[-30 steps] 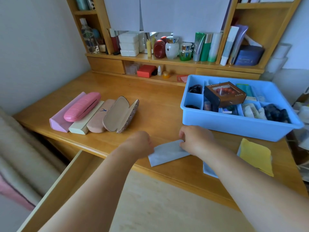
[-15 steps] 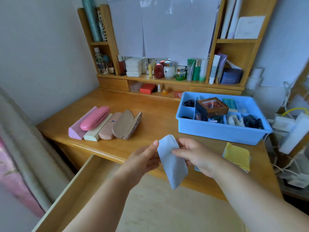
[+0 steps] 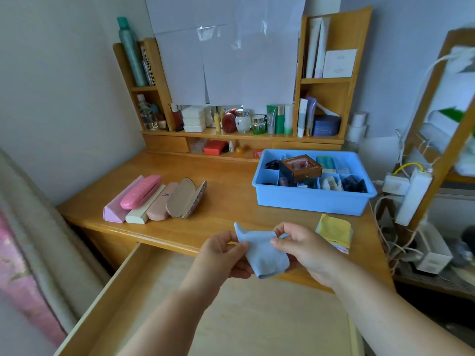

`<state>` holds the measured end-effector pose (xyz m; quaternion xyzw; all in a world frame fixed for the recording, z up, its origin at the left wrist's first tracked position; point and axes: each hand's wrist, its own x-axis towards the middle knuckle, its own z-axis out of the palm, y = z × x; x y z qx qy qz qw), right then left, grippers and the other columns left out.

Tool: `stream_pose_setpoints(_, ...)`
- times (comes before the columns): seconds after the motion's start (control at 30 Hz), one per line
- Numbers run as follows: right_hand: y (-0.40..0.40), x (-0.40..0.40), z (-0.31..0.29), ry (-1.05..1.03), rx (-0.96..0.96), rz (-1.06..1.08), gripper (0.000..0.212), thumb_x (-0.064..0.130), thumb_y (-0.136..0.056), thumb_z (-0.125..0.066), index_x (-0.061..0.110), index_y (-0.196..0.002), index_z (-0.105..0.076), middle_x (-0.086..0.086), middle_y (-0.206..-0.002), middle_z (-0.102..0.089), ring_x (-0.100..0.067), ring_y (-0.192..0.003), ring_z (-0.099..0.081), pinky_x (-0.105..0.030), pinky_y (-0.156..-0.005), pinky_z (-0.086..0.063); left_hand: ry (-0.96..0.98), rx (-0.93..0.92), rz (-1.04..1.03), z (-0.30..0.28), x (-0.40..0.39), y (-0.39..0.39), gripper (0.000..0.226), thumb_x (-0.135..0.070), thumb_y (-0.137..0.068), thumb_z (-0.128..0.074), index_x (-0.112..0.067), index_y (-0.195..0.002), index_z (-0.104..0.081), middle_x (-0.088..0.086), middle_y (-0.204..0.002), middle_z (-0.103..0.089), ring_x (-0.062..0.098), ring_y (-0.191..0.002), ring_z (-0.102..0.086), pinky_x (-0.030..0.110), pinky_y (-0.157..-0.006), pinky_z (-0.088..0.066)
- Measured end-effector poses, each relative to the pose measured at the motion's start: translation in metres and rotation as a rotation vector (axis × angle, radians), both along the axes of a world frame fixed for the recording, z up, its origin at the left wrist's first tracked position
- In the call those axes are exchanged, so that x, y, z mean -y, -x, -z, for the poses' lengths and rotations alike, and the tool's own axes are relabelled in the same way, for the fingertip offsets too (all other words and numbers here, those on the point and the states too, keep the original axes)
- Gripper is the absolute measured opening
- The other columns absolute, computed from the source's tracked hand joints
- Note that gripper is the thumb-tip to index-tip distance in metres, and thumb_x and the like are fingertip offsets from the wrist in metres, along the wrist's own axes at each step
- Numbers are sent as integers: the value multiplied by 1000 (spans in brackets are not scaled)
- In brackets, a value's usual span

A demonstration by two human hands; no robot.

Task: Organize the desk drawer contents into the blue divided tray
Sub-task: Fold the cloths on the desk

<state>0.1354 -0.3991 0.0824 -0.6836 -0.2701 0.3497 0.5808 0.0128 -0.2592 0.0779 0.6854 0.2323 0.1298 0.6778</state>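
Blue divided tray (image 3: 311, 200) sits on the desk (image 3: 226, 201), well to the right of a row of glasses cases (image 3: 156, 199); compartments hold small items, with a brown box (image 3: 300, 167) resting across its dividers. Light-blue cloth (image 3: 264, 253) is held in the air in front of the tray, above the open drawer (image 3: 164, 291). Left hand (image 3: 221, 255) pinches its left edge; right hand (image 3: 305, 249) pinches its right edge. Yellow cloth (image 3: 334, 229) lies just in front of the tray.
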Motion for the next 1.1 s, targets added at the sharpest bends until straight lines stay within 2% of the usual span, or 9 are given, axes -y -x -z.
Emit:
stream_pose_setpoints(0.17,4,14,-7,-157,-122,-19,20,2,-93,-51,17,-92,-64,-7,-73,-66,-16,-63,-62,-26,-52,-51,-136,205,103,-15,8,10,27,3,-93,-50,-11,-86,-72,20,-83,-70,24,-72,-63,33,-70,-55)
stream_pose_setpoints(0.37,6,15,0,-252,-134,10,55,-11,-90,-37,22,-57,-67,-1,-61,-55,-12,-55,-50,-23,-47,-45,-217,213,99,-22,13,11,50,16,-86,-39,-16,-69,-72,2,-64,-64,14,-58,-57,22,-60,-51)
stream_pose_setpoints(0.53,7,15,0,-252,-51,-18,50,-10,-89,-38,21,-62,-67,-3,-62,-52,-11,-52,-47,-23,-47,-46,-129,169,77,-17,11,10,48,11,-88,-37,-17,-68,-71,8,-66,-64,20,-60,-59,26,-59,-52)
stream_pose_setpoints(0.67,5,16,5,-240,-46,-52,26,10,-87,-52,15,-65,-65,-2,-66,-55,-11,-60,-55,-25,-54,-50,-99,109,69,-8,9,7,24,-6,-89,-56,-13,-71,-71,11,-70,-65,19,-62,-61,25,-59,-52)
stream_pose_setpoints(0.73,2,16,16,-174,31,-47,19,8,-87,-62,12,-69,-59,-2,-63,-52,-13,-62,-52,-26,-59,-51,-182,63,39,0,9,3,18,-1,-84,-63,-14,-74,-69,11,-69,-63,19,-61,-58,25,-59,-51)
stream_pose_setpoints(0.83,-2,16,34,-38,126,-2,22,-4,-84,-61,14,-84,-48,-1,-60,-57,-15,-61,-54,-29,-63,-51,-278,-52,27,14,8,-5,36,3,-77,-69,-26,-97,-60,3,-65,-58,20,-61,-53,31,-61,-46)
stream_pose_setpoints(0.97,-3,21,56,151,67,-46,39,14,-77,-73,32,-107,-55,-6,-87,-70,-15,-79,-64,-32,-77,-50,-299,-129,110,33,9,-11,43,7,-72,-70,-21,-103,-60,-9,-60,-53,12,-59,-49,26,-60,-43)
stream_pose_setpoints(1.03,-2,22,63,164,84,-102,36,28,-65,-78,32,-98,-63,8,-86,-70,-5,-77,-63,-20,-71,-48,-373,-118,200,39,13,-13,38,9,-71,-65,-19,-96,-62,-16,-57,-50,5,-55,-44,18,-55,-39)
stream_pose_setpoints(1.1,-2,21,65,166,170,-90,21,36,-58,-74,35,-78,-68,18,-71,-64,4,-63,-53,-11,-60,-39,-421,-106,250,41,16,-18,35,6,-71,-65,-20,-94,-62,-18,-56,-50,2,-53,-42,14,-52,-37)
